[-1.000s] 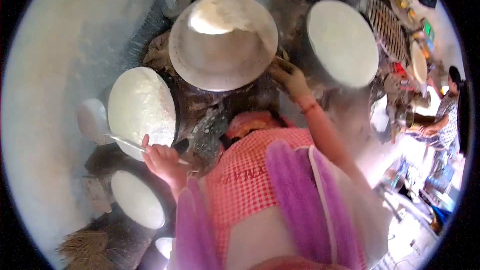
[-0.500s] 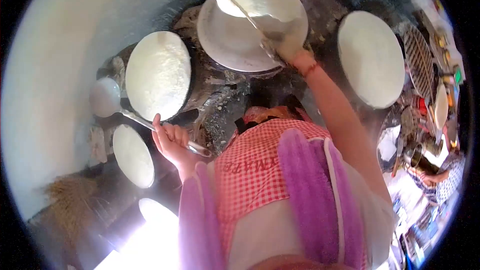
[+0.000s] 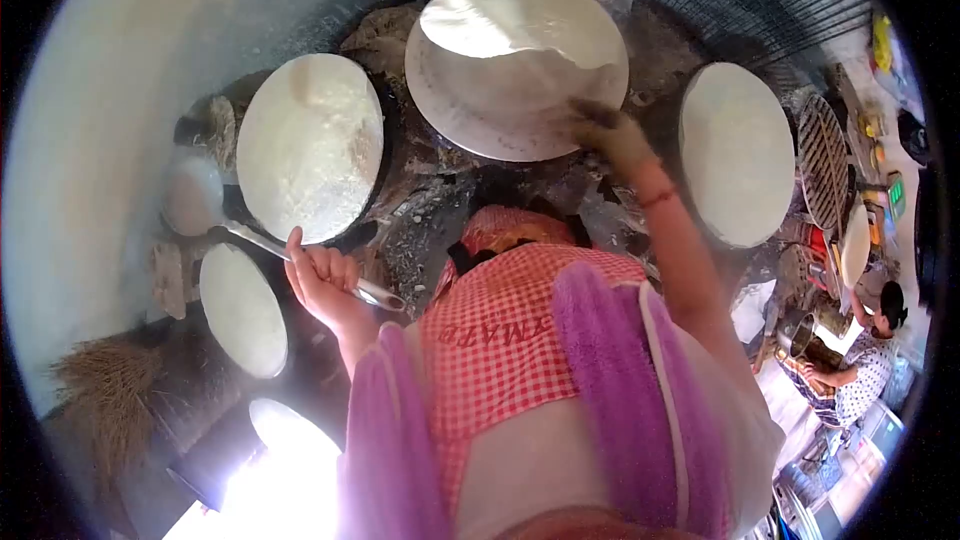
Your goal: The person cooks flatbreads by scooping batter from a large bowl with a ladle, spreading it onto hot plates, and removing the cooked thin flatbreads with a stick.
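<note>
My left hand [image 3: 328, 285] is closed round the handle of a long metal ladle [image 3: 192, 197], one finger stretched along it. The ladle's round bowl points to the far left, beside a round griddle covered in white batter [image 3: 310, 145]. My right hand [image 3: 615, 145] is at the near right rim of the large round griddle [image 3: 480, 110]. Motion smears its fingers, and I cannot make out anything in them. A thin white sheet [image 3: 500, 15] covers the far part of this griddle, with an uneven edge; bare grey metal shows on the near part.
To the right is another white-covered griddle [image 3: 738, 155], with a woven rack [image 3: 823, 162] beyond it. A smaller white disc [image 3: 243, 310] and a straw broom [image 3: 105, 380] are on the left. Another person [image 3: 865, 370] sits at far right near a metal pot [image 3: 797, 335].
My right hand has drawn back toward the griddle's right rim; the long thin stick it held over the white sheet no longer shows. The left hand keeps hold of the ladle. The view has shifted slightly.
</note>
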Action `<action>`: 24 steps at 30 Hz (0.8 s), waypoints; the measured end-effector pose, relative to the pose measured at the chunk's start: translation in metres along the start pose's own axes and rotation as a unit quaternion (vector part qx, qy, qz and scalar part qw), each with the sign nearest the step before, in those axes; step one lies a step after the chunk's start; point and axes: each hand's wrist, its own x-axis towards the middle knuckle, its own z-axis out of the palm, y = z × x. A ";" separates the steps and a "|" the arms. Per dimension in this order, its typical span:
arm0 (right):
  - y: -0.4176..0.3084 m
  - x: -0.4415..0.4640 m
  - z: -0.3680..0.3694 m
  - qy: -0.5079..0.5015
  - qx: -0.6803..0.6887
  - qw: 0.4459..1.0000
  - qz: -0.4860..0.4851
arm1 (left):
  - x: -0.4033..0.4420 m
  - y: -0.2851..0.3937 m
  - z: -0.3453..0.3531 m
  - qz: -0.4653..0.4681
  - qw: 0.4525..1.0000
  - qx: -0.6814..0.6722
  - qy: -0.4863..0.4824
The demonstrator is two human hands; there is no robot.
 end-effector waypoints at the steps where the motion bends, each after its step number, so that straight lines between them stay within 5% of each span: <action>1: -0.004 0.007 -0.014 0.022 -0.021 1.000 0.004 | -0.002 0.003 0.005 -0.006 1.000 0.007 0.002; 5: 0.002 0.065 -0.034 -0.025 -0.137 0.989 -0.039 | -0.005 -0.002 0.011 -0.033 0.997 0.072 0.007; 6: -0.036 0.059 -0.019 -0.078 -0.397 0.913 0.052 | -0.004 -0.004 0.018 -0.029 0.997 0.074 0.021; 9: -0.010 0.063 -0.013 -0.159 -0.433 0.880 -0.113 | 0.008 -0.008 0.021 -0.046 0.998 0.038 -0.006; 12: -0.031 0.018 -0.061 -0.124 -0.448 0.875 -0.136 | 0.009 -0.003 0.030 -0.052 0.998 0.031 -0.009; 13: -0.032 0.019 -0.082 -0.098 -0.318 0.941 0.069 | 0.009 -0.004 0.033 -0.054 0.998 0.031 0.003; 14: -0.005 0.031 -0.112 -0.027 -0.368 0.900 -0.232 | 0.007 -0.005 0.038 -0.058 0.997 0.057 0.014; 17: -0.023 0.072 -0.098 0.066 -0.354 0.931 -0.056 | 0.008 -0.012 0.028 -0.078 0.992 0.100 -0.006; 20: -0.026 0.080 -0.050 -0.026 -0.467 0.875 -0.127 | 0.020 -0.018 0.035 -0.093 0.989 0.112 0.003; 21: -0.052 0.061 -0.034 -0.049 -0.399 0.915 -0.032 | 0.027 -0.019 0.035 -0.104 0.987 0.119 0.014; 24: -0.027 0.038 -0.057 -0.061 -0.344 0.936 -0.044 | 0.039 -0.019 0.038 -0.111 0.991 0.076 -0.006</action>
